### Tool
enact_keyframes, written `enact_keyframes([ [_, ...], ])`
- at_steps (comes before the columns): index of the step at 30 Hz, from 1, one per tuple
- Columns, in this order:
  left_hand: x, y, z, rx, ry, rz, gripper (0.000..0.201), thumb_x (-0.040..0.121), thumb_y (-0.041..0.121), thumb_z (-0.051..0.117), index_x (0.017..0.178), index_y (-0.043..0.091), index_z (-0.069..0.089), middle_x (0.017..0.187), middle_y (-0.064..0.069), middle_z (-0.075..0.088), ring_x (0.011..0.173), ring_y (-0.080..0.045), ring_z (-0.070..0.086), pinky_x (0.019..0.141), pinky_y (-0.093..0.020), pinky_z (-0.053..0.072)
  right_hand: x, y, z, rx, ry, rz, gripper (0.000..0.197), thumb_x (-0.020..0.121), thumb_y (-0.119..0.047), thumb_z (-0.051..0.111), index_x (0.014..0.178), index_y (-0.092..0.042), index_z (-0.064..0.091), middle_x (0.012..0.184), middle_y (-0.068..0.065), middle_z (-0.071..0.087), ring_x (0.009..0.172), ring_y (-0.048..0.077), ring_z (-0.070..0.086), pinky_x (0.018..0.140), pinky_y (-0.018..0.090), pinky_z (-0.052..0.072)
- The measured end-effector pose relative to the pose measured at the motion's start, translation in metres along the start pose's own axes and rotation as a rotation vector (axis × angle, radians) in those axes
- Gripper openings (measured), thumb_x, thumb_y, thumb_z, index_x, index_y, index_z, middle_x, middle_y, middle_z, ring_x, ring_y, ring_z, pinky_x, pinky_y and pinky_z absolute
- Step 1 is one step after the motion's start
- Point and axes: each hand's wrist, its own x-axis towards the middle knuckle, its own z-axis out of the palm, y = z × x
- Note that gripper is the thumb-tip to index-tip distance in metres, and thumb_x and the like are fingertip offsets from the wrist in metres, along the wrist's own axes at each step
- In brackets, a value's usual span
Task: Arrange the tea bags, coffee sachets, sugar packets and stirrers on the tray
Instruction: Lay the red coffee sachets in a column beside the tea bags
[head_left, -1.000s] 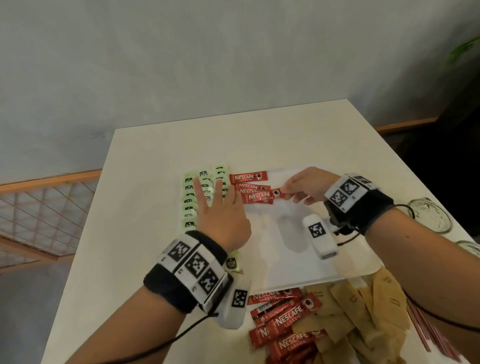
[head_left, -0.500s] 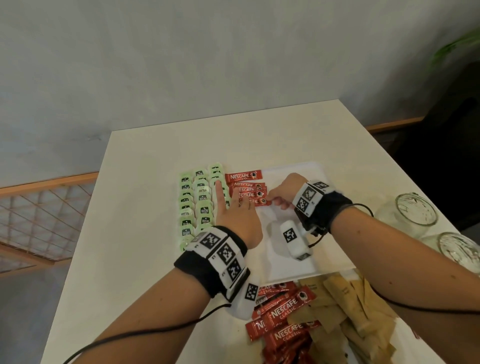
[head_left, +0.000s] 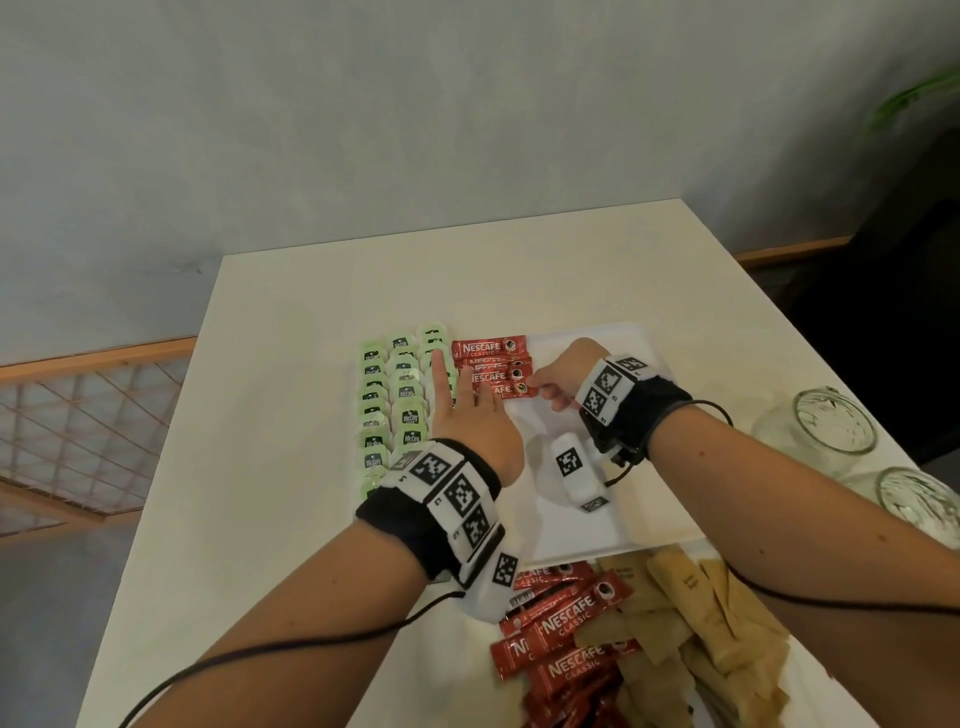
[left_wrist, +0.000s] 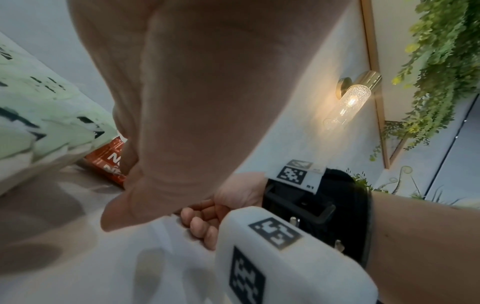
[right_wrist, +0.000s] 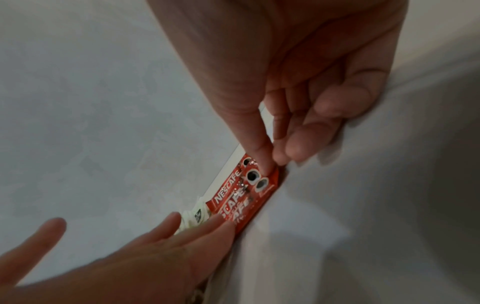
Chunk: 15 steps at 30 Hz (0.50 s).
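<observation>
Four red coffee sachets (head_left: 493, 366) lie stacked in a column on the white tray (head_left: 613, 530), right beside the rows of green tea bags (head_left: 397, 400). The right hand (head_left: 558, 376) pinches the end of the nearest sachet between thumb and forefinger. The left hand (head_left: 470, 415) lies flat with straight fingers, its tips on the sachets' other ends and the tea bags. Nearer the person, loose sachets (head_left: 561, 629) and brown sugar packets (head_left: 691, 623) are heaped on the surface (head_left: 280, 364). Two glass jars (head_left: 826, 426) stand to the right.
</observation>
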Motion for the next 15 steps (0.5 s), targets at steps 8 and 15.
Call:
enact_keyframes([
  [8, -0.041, -0.013, -0.031, -0.21, 0.373, 0.141, 0.047, 0.095, 0.018, 0.037, 0.141, 0.023, 0.048, 0.144, -0.001, 0.05, 0.139, -0.022, 0.039, 0.113, -0.066, -0.012, -0.068, -0.012, -0.022, -0.143, 0.088, -0.177, 0.041, 0.079, -0.046, 0.073, 0.081, -0.007, 0.058, 0.068, 0.009, 0.056, 0.06, 0.022, 0.051, 0.062, 0.031, 0.044],
  [15, -0.111, -0.009, -0.005, -0.477, 0.498, 0.192, 0.034, 0.098, 0.025, 0.045, 0.125, 0.032, 0.065, 0.124, 0.008, 0.067, 0.115, -0.016, 0.061, 0.087, -0.031, 0.045, -0.165, 0.049, -0.008, -0.069, -0.06, -0.376, 0.025, 0.077, -0.033, 0.078, 0.091, -0.014, 0.07, 0.069, -0.001, 0.061, 0.056, 0.013, 0.054, 0.057, 0.027, 0.046],
])
